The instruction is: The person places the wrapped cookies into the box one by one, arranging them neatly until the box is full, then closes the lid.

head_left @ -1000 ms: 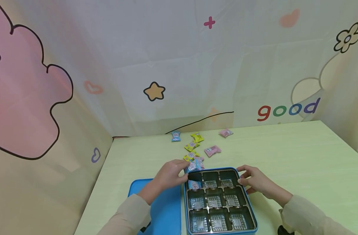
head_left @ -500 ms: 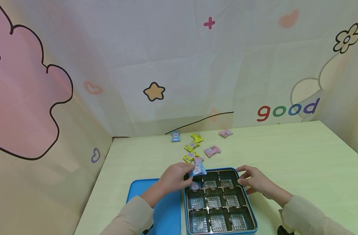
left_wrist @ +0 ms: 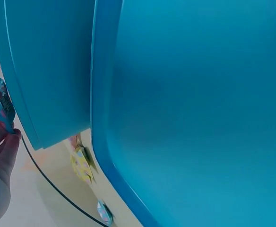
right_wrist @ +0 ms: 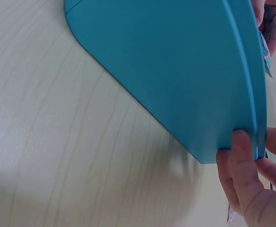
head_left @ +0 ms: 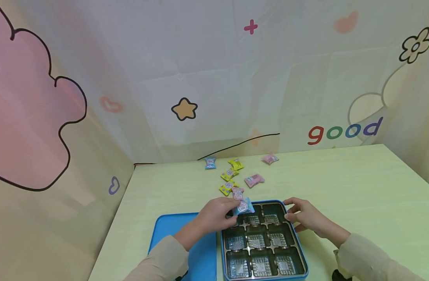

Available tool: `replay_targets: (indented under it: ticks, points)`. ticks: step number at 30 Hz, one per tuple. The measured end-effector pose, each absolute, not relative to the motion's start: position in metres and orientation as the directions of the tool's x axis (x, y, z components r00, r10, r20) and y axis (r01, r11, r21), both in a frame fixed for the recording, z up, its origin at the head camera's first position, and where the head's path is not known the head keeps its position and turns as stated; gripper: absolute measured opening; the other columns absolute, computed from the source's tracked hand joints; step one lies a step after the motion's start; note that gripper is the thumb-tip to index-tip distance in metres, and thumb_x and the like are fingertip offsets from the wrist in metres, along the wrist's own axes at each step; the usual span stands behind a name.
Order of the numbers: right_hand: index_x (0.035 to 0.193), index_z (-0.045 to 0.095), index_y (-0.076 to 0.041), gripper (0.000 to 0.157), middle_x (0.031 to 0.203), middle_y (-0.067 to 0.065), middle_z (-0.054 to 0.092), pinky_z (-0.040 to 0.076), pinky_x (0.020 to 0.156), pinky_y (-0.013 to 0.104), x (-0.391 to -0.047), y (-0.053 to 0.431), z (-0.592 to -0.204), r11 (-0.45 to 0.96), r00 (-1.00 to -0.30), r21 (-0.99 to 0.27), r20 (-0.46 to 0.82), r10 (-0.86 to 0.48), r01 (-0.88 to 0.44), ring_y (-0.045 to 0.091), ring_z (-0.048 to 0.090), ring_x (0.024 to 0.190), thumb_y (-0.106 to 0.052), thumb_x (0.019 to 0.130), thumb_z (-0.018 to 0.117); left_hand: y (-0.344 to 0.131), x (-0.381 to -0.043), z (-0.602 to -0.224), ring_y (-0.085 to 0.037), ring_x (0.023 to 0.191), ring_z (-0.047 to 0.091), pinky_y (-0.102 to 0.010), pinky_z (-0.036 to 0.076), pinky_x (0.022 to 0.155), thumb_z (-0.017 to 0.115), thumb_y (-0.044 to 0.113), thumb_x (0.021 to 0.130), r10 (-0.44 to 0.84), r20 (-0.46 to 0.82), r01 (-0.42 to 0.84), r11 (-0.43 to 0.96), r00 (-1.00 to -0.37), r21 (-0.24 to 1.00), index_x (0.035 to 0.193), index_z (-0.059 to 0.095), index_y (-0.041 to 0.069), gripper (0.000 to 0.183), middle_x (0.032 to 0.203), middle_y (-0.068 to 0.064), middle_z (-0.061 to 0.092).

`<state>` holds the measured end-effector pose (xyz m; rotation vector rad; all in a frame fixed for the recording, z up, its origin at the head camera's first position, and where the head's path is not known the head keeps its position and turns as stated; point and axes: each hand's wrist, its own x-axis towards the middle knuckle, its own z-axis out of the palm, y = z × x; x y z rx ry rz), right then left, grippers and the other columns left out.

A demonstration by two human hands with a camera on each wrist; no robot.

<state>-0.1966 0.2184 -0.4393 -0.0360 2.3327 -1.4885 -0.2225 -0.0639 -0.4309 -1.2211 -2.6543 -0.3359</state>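
Note:
My left hand [head_left: 218, 215] pinches a blue-wrapped candy [head_left: 244, 207] between thumb and fingers, over the far row of the blue tin box [head_left: 223, 253]. In the left wrist view the same candy [left_wrist: 5, 106] shows edge-on above the box rim. A black plastic insert [head_left: 249, 248] divides the box into several square compartments. The hand covers most of the far left compartment. My right hand [head_left: 307, 216] grips the box at its far right corner; in the right wrist view its fingers [right_wrist: 242, 156] lie against the outer wall, with the thumb at the rim.
Left of the box lies a flat blue lid [head_left: 200, 249], partly under the left forearm. Beyond the box are several yellow candies [head_left: 229, 174], pink candies [head_left: 254, 180] and a blue candy [head_left: 210, 163]. A printed cloth [head_left: 214, 78] hangs behind the table [head_left: 358, 187].
My left hand has picked up the blue candy from behind the box and carried it right and nearer, over the far compartments. The right hand has kept its place.

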Motion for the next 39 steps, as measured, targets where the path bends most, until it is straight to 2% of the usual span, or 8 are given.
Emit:
replay_targets:
  ticks: [9,15,23,33,39]
  points:
    - [0.126,0.036,0.004,0.043,0.094,0.017,0.047,0.053,0.057,0.035,-0.196,0.217,-0.437,0.431,-0.932,-0.885,-0.291,-0.215,0.176,0.017,0.056,0.071,-0.004,0.086,0.051,-0.057,-0.221,-0.431,-0.009,0.105,0.057,-0.022,0.048,0.085,0.057,0.025,0.082,0.731,0.242,0.767,0.630,-0.638,0.119,0.118,0.058,0.014,0.038,0.117,0.001,0.060]
    - [0.125,0.036,0.005,0.043,0.094,0.018,0.048,0.053,0.056,0.035,-0.196,0.218,-0.437,0.435,-0.933,-0.885,-0.285,-0.219,0.168,0.017,0.056,0.071,-0.004,0.086,0.051,-0.054,-0.221,-0.431,-0.010,0.108,0.055,-0.023,0.046,0.089,0.056,0.025,0.082,0.758,0.210,0.785,0.610,-0.617,0.106,0.118,0.058,0.014,0.038,0.118,0.000,0.059]
    - [0.125,0.036,0.005,0.043,0.095,0.018,0.048,0.053,0.056,0.036,-0.196,0.218,-0.436,0.440,-0.934,-0.882,-0.287,-0.212,0.171,0.017,0.056,0.071,-0.005,0.085,0.052,-0.050,-0.222,-0.430,-0.009,0.110,0.054,-0.024,0.046,0.089,0.054,0.027,0.083,0.767,0.149,0.781,0.618,-0.624,0.089,0.120,0.056,0.015,0.039,0.120,0.001,0.058]
    - [0.125,0.036,0.005,0.044,0.096,0.019,0.048,0.052,0.056,0.036,-0.196,0.218,-0.438,0.447,-0.932,-0.877,-0.293,-0.214,0.173,0.017,0.055,0.071,-0.005,0.086,0.052,-0.042,-0.225,-0.426,-0.005,0.101,0.058,-0.019,0.048,0.081,0.056,0.026,0.083,0.797,0.119,0.805,0.592,-0.592,0.040,0.117,0.058,0.015,0.037,0.114,0.003,0.061]
    - [0.125,0.036,0.005,0.044,0.095,0.018,0.048,0.052,0.056,0.036,-0.196,0.218,-0.437,0.442,-0.931,-0.880,-0.294,-0.217,0.175,0.017,0.055,0.071,-0.005,0.086,0.052,-0.037,-0.225,-0.423,-0.002,0.082,0.057,-0.015,0.045,0.066,0.057,0.025,0.082,0.803,0.083,0.806,0.592,-0.591,0.009,0.112,0.060,0.016,0.031,0.104,0.006,0.064]
